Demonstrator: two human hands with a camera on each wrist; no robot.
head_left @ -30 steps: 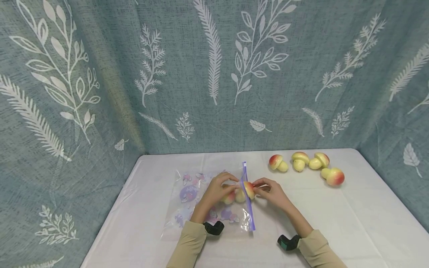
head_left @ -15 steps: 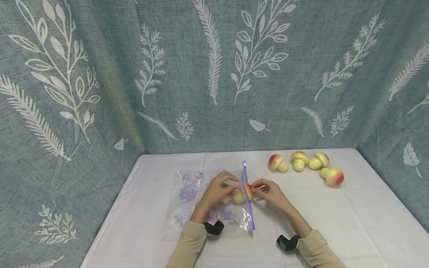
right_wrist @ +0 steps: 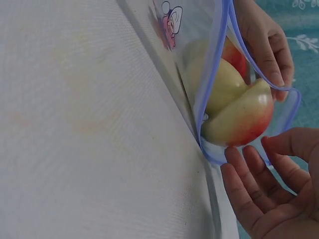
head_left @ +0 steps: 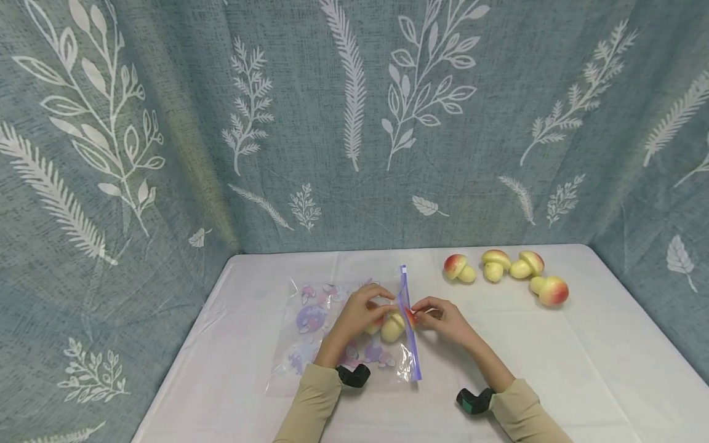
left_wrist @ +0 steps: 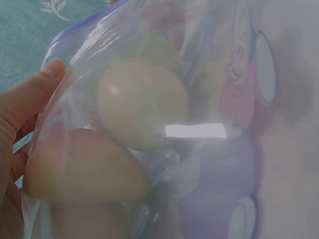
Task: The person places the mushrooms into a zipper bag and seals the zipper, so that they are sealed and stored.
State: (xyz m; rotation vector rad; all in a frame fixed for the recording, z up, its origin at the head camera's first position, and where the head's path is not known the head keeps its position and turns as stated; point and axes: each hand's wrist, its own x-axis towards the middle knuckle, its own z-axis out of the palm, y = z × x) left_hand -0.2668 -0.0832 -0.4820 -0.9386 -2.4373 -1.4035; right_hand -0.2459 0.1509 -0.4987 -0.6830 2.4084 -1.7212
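Two hands meet at the mouth of a clear zip bag (head_left: 332, 332) printed with cartoon figures, which lies flat on the white table (head_left: 581, 363) with its purple zip strip running near to far and its opening facing right. The left hand (head_left: 360, 314) curls over the bag's upper edge at the opening, pinching the plastic. A toy mushroom (right_wrist: 239, 117), red-and-yellow cap toward the right and pale stem pointing left into the bag, sits in the mouth, between both hands. The right hand (head_left: 443, 320), fingers loosely bent, touches the cap with its fingertips (right_wrist: 234, 154). Four more mushrooms (head_left: 506, 271) lie far right, well apart from both hands.
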